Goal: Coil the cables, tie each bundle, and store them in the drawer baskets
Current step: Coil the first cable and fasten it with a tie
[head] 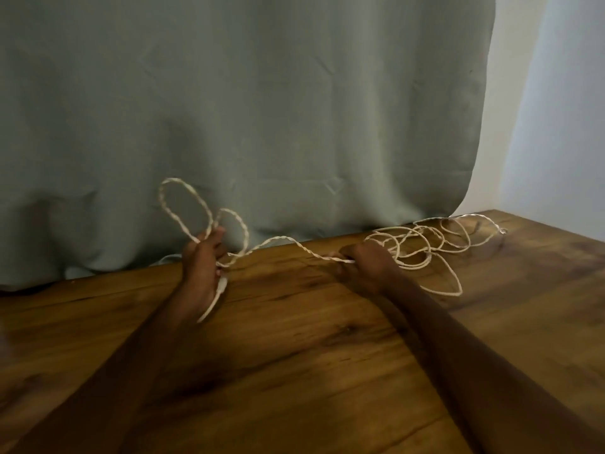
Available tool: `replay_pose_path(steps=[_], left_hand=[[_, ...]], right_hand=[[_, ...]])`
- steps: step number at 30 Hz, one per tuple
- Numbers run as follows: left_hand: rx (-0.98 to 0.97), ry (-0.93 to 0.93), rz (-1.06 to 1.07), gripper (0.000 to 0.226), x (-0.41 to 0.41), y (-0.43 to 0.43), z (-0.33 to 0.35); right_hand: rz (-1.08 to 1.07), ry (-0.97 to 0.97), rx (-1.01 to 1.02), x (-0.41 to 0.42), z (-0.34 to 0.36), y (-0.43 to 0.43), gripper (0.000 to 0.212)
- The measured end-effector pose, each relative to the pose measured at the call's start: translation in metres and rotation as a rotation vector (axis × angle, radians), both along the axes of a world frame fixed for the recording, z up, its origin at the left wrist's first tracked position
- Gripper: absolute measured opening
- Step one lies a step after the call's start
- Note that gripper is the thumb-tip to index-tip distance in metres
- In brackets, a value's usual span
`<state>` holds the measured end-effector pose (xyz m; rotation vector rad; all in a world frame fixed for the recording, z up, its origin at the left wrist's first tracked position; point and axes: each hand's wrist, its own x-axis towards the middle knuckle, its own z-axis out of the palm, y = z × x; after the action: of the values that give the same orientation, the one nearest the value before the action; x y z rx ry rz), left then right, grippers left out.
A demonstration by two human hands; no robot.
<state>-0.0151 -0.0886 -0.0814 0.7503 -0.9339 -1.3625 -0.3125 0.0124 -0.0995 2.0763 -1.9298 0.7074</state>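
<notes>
Here we are mid-coil on the thin white twisted cable (281,239). The left hand (203,263) is up near the back edge of the brown wooden table (294,355), fingers curled round the base of two loops (183,204) that stand up against the grey-green fabric curtain (262,109). A white plug end (222,285) hangs down below that palm. The right hand (366,260) is further along the same back edge, fingers closed in a pinch on the single strand. From there the cable sags across to the left hand. Behind the right hand, toward the back right corner, the rest lies on the wood as a loose tangle (425,247).

By my reading only two turns are gathered and most of the length is uncoiled. No tie or drawer basket is in view.

To do this step well:
- The right hand should let the strand slide through its pinch, drawing slack out of the tangle gently, not yanking it.
- Each new turn should match the size of the two loops and lie beside them in the left grip.
- A slight roll of the strand should stop the twist from kinking.
- Watch the crossed strands at the corner, which look ready to knot.
</notes>
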Motion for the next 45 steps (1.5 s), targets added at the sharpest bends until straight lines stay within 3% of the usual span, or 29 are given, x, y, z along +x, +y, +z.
replay_pose_path(steps=[2, 5, 8, 12, 18, 22, 24, 26, 29, 32, 36, 42, 45], left_hand=[[-0.07, -0.133, -0.101, 0.005, -0.012, 0.012, -0.003], [-0.196, -0.409, -0.201, 0.018, -0.033, 0.043, -0.008], [-0.324, -0.529, -0.303, 0.022, -0.049, 0.058, -0.016], [-0.478, -0.709, -0.342, 0.029, -0.058, 0.061, -0.027], [-0.569, -0.739, -0.323, 0.015, -0.051, 0.061, -0.021], [-0.616, -0.7, -0.264, 0.016, -0.046, 0.062, -0.018], [-0.64, -0.661, -0.305, 0.022, -0.047, 0.066, -0.016], [-0.658, -0.674, -0.299, 0.023, -0.048, 0.066, -0.015], [-0.69, -0.729, -0.206, 0.014, -0.048, 0.063, -0.015], [-0.581, -0.685, -0.071, 0.007, -0.046, 0.061, -0.013], [-0.461, -0.552, -0.023, 0.008, -0.037, 0.056, -0.005], [-0.351, -0.401, 0.098, 0.01, -0.031, 0.055, 0.014], [-0.352, -0.399, 0.23, 0.011, -0.014, 0.04, 0.021]], right_hand=[[0.059, 0.083, 0.037, 0.024, 0.004, -0.003, 0.032], [0.057, 0.191, 0.026, 0.057, 0.002, -0.006, 0.024], [0.09, 0.103, -0.054, 0.068, 0.0, 0.0, 0.015], [0.172, -0.051, -0.103, 0.067, 0.0, 0.009, 0.021], [0.215, -0.274, -0.208, 0.065, -0.003, 0.008, 0.043], [0.36, -0.498, -0.244, 0.063, 0.002, 0.01, 0.036], [0.409, -0.598, -0.283, 0.063, 0.006, 0.009, 0.052], [0.439, -0.582, -0.305, 0.065, 0.01, 0.013, 0.057], [0.477, -0.533, -0.327, 0.068, 0.005, 0.017, 0.048], [0.268, -0.399, -0.24, 0.061, -0.009, 0.008, 0.034], [-0.104, -0.339, 0.015, 0.026, -0.021, -0.006, 0.035], [-0.194, -0.373, 0.034, 0.003, -0.022, -0.007, 0.009], [-0.216, -0.316, -0.027, -0.009, -0.017, -0.002, 0.031]])
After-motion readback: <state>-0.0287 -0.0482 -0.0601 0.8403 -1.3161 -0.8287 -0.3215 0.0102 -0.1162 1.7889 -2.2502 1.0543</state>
